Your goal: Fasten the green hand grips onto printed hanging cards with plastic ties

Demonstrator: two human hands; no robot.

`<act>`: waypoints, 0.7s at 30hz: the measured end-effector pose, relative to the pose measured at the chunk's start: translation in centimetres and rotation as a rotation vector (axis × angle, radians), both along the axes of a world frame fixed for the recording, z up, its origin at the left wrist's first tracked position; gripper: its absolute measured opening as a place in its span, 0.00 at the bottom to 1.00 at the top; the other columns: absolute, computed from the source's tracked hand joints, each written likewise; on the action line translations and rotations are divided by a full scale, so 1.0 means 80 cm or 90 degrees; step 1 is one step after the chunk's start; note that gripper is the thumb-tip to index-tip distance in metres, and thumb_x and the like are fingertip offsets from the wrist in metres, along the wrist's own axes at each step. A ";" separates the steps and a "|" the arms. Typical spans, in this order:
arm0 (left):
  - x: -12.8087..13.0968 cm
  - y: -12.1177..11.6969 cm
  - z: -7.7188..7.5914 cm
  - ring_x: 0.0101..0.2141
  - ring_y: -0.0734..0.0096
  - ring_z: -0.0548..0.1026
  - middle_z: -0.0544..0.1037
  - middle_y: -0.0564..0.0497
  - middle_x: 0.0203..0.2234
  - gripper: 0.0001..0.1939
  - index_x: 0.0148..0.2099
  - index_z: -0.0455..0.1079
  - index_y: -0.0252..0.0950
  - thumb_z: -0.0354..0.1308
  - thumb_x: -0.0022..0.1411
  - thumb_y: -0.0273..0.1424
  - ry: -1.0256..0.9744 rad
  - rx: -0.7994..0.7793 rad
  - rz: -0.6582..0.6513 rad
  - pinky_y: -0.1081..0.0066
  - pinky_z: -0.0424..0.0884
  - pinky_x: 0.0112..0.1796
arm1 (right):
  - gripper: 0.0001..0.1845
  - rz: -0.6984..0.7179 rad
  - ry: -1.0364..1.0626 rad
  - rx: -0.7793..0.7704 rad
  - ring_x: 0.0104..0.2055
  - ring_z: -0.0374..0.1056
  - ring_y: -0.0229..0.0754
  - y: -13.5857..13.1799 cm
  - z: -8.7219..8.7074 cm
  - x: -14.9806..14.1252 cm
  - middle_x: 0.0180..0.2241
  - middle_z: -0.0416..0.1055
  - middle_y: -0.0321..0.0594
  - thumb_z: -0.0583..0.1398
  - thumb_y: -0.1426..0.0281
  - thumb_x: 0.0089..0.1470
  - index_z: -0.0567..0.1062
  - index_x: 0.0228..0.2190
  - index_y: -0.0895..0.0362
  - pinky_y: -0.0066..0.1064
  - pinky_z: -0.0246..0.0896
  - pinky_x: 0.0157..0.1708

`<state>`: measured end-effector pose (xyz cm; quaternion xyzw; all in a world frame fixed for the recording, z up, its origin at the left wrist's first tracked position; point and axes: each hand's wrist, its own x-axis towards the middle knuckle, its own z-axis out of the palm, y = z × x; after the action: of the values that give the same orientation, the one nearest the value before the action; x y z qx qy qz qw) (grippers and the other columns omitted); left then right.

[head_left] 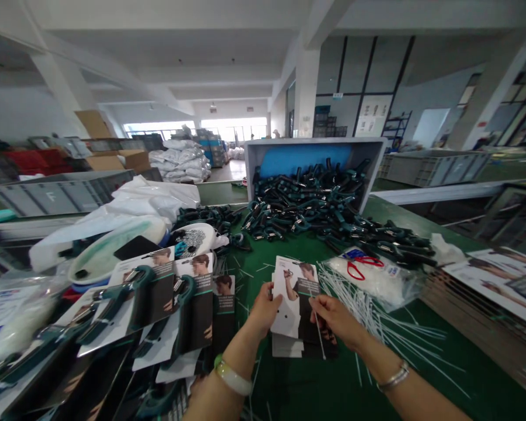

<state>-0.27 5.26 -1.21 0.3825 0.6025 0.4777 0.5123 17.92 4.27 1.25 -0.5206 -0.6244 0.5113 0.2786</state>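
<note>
My left hand (263, 309) pinches the left edge of a printed cardboard card (294, 295), which has a white side and a dark side. More cards (287, 347) show under its lower edge. Between the fingers of my right hand (329, 314) is a thin white cable tie (320, 336), slanting down across the card's dark side. Loose white cable ties (372, 321) lie fanned out to the right of that hand. Left of my left hand, printed cards carry dark green and black curved-handled tools (184, 316), overlapping in a pile.
Behind my hands, a tipped grey bin (380, 161) spills many similar tools (307, 202) onto the green table (289, 392). Red-handled scissors (363, 266) rest on a plastic bag (388, 283). Stacked cards (504, 280) stand at right; a white tub (114, 251) is at left.
</note>
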 end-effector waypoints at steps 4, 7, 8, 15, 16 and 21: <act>0.011 -0.006 0.005 0.23 0.71 0.73 0.76 0.49 0.26 0.24 0.46 0.63 0.33 0.63 0.46 0.31 -0.098 -0.016 -0.039 0.72 0.67 0.26 | 0.22 0.040 -0.040 0.027 0.16 0.54 0.30 0.001 -0.003 -0.003 0.18 0.61 0.32 0.51 0.51 0.50 0.64 0.20 0.57 0.22 0.46 0.13; 0.016 -0.006 0.005 0.29 0.66 0.75 0.77 0.46 0.30 0.25 0.43 0.68 0.33 0.67 0.41 0.33 -0.157 -0.001 -0.090 0.70 0.69 0.31 | 0.22 0.050 -0.049 -0.033 0.14 0.50 0.29 0.003 -0.003 -0.004 0.17 0.60 0.30 0.51 0.50 0.49 0.64 0.21 0.56 0.22 0.41 0.11; 0.017 -0.007 0.005 0.30 0.65 0.75 0.78 0.46 0.30 0.25 0.43 0.69 0.33 0.67 0.40 0.33 -0.175 0.003 -0.102 0.70 0.69 0.32 | 0.22 0.055 -0.039 -0.047 0.14 0.51 0.29 0.005 -0.002 -0.003 0.17 0.62 0.31 0.51 0.50 0.49 0.64 0.21 0.56 0.22 0.42 0.11; 0.018 -0.019 -0.002 0.33 0.62 0.76 0.78 0.45 0.34 0.33 0.50 0.66 0.35 0.68 0.40 0.36 -0.263 0.033 -0.066 0.65 0.70 0.37 | 0.22 0.061 -0.010 -0.080 0.16 0.54 0.30 0.012 0.007 -0.004 0.17 0.65 0.32 0.53 0.51 0.47 0.63 0.20 0.57 0.21 0.45 0.14; 0.018 -0.021 -0.003 0.33 0.62 0.76 0.78 0.45 0.34 0.33 0.50 0.66 0.35 0.68 0.40 0.37 -0.275 0.035 -0.060 0.65 0.70 0.37 | 0.22 0.063 -0.014 -0.085 0.16 0.53 0.29 0.012 0.010 -0.004 0.17 0.64 0.32 0.53 0.51 0.47 0.63 0.20 0.57 0.21 0.44 0.13; 0.015 -0.026 -0.002 0.34 0.61 0.76 0.78 0.45 0.34 0.30 0.47 0.68 0.35 0.67 0.40 0.38 -0.279 0.032 -0.048 0.63 0.70 0.38 | 0.21 0.085 -0.028 -0.096 0.15 0.52 0.29 0.008 0.022 -0.009 0.18 0.66 0.31 0.53 0.52 0.48 0.63 0.21 0.57 0.20 0.42 0.12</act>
<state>0.91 3.14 -1.40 0.3043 0.4499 0.5452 0.6385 17.19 4.92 3.03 -0.5083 -0.6236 0.5626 0.1903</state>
